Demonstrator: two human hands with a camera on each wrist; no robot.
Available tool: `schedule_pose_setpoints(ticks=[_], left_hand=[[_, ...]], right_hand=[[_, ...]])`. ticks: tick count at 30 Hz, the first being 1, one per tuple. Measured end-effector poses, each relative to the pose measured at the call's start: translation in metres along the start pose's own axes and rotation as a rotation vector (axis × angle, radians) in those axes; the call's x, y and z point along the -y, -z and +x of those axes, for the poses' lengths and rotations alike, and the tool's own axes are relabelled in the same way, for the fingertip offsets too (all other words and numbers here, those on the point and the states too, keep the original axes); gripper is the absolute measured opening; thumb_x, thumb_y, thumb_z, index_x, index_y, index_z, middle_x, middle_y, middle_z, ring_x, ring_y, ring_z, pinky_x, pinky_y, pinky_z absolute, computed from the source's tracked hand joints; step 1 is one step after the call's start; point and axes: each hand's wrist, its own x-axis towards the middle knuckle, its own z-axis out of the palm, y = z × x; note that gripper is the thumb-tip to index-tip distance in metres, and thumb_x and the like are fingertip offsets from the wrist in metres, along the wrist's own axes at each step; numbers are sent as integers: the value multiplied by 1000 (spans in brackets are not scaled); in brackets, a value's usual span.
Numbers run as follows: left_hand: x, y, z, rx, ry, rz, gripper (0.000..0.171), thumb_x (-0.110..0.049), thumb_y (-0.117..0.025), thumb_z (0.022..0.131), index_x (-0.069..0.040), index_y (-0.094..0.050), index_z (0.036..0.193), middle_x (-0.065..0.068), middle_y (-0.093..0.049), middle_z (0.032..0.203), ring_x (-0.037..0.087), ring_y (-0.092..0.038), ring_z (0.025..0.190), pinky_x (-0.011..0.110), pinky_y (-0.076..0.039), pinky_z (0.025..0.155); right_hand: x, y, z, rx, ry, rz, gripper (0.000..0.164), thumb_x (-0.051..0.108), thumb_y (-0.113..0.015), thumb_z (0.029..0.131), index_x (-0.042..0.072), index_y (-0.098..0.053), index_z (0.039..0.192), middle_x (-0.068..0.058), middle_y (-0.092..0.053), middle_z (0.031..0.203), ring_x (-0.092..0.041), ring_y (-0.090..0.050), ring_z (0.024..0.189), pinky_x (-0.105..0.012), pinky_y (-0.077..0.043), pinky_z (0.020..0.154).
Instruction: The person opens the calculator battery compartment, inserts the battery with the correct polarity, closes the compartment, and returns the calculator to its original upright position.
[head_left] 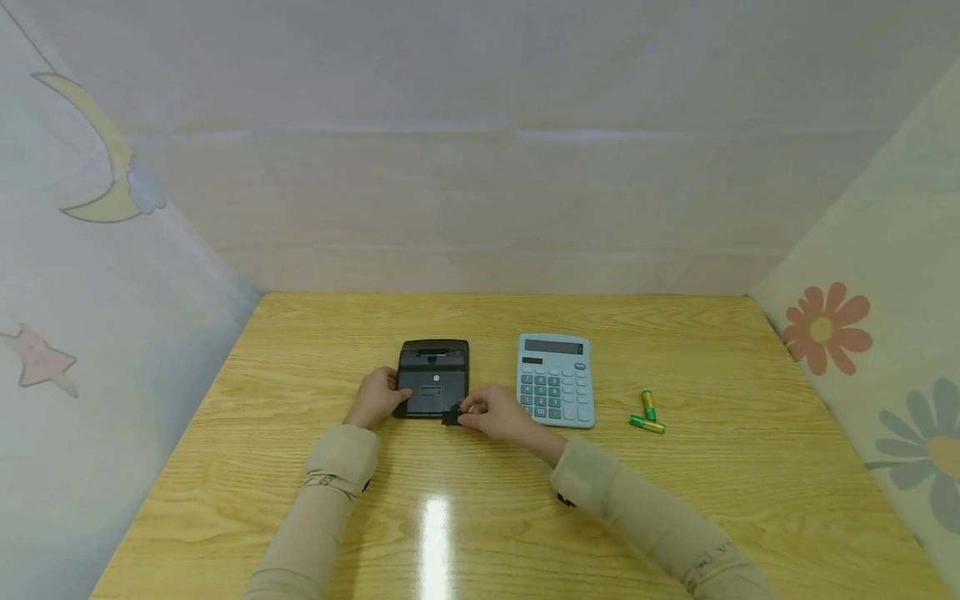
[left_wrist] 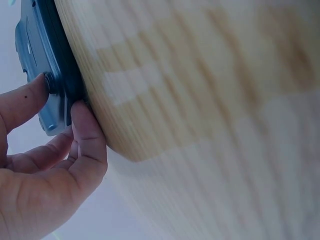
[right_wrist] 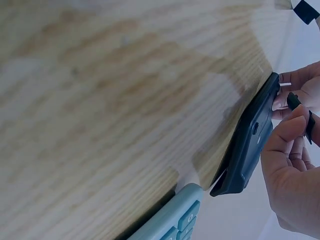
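Observation:
A black calculator (head_left: 432, 367) lies face down on the table, its back showing a dark recess near the far edge. My left hand (head_left: 377, 397) grips its left edge; in the left wrist view the thumb (left_wrist: 31, 100) presses on top and the fingers reach the side. My right hand (head_left: 495, 412) pinches a small black battery cover (head_left: 451, 417) between thumb and fingers at the calculator's near right corner. In the right wrist view the cover (right_wrist: 309, 127) is held just above the calculator (right_wrist: 250, 137), partly hidden by the fingers.
To the right, a light blue calculator (head_left: 557, 381) lies face up, close to my right hand. Two green and yellow batteries (head_left: 648, 406) lie farther right. Printed cloth walls (head_left: 480, 183) border the wooden table (head_left: 262, 500) at the back and both sides.

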Motion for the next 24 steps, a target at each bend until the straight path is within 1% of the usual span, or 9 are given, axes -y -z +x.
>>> schedule_pose_setpoints(ticks=[6, 11, 19, 24], left_hand=[[-2, 0, 0, -2, 11, -15, 48, -12, -64, 85, 13, -46, 121, 27, -54, 111, 36, -53, 101, 43, -46, 81], [-1, -1, 0, -3, 19, -22, 48, -12, -64, 85, 13, -46, 122, 27, -54, 112, 36, -53, 102, 44, -45, 82], [1, -2, 0, 1, 4, -19, 49, -13, -63, 86, 13, -45, 123, 28, -53, 112, 37, -52, 102, 44, -45, 81], [0, -2, -2, 3, -1, -19, 49, -12, -63, 86, 14, -44, 123, 28, -53, 113, 37, -52, 102, 44, -46, 81]], right_hand=[[-2, -2, -5, 26, 33, -37, 10, 7, -66, 82, -1, -67, 89, -5, -62, 65, -7, -49, 51, -21, -40, 47], [-4, -2, -8, 43, 76, -64, 9, 6, -66, 81, -1, -67, 86, -8, -63, 63, -11, -53, 50, -20, -40, 45], [-12, -6, -11, 74, 61, -105, 6, 7, -67, 82, 1, -67, 83, -6, -62, 58, -17, -56, 47, -22, -42, 44], [-13, -7, -13, 97, 32, -85, 5, 4, -66, 82, -1, -66, 82, -9, -62, 59, -21, -58, 49, -23, -44, 46]])
